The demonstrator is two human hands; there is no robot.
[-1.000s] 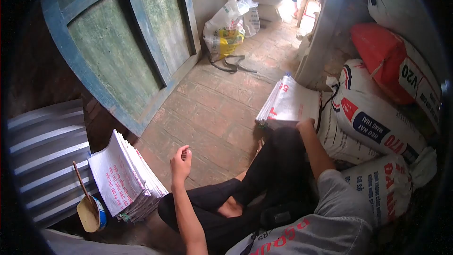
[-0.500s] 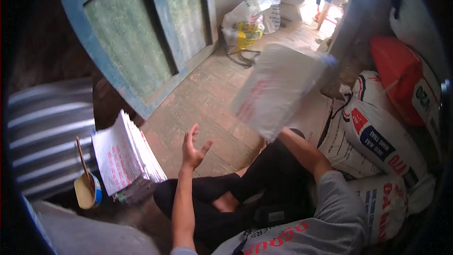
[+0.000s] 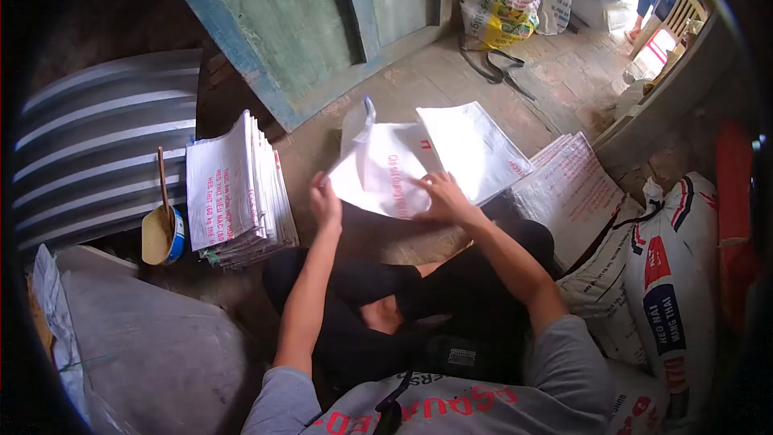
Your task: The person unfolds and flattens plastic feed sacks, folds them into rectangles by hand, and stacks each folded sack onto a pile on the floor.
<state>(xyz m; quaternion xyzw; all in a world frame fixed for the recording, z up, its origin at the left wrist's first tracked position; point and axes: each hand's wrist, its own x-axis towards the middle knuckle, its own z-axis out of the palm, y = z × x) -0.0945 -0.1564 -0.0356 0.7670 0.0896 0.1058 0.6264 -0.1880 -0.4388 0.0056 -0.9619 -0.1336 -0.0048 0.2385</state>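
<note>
A flat white printed sack with red lettering hangs partly unfolded in front of my crossed legs. The fingers of my left hand are closed on its left edge. My right hand pinches the sack near its lower right side, with the fingertips bent over the printed face. Just beyond the right hand, a second white sack lies flat, its near part overlapped by the first. A thick stack of folded white sacks stands at my left. More flat sacks are piled by my right knee.
A blue and white tin with a brush or stick in it sits left of the stack, beside corrugated metal sheet. Filled feed sacks crowd the right. A blue-framed door stands ahead; a person sits far right.
The sack my right hand swung in the air is down in front of me. My left hand, previously open and empty, now grips a sack edge. The view has shifted right.
</note>
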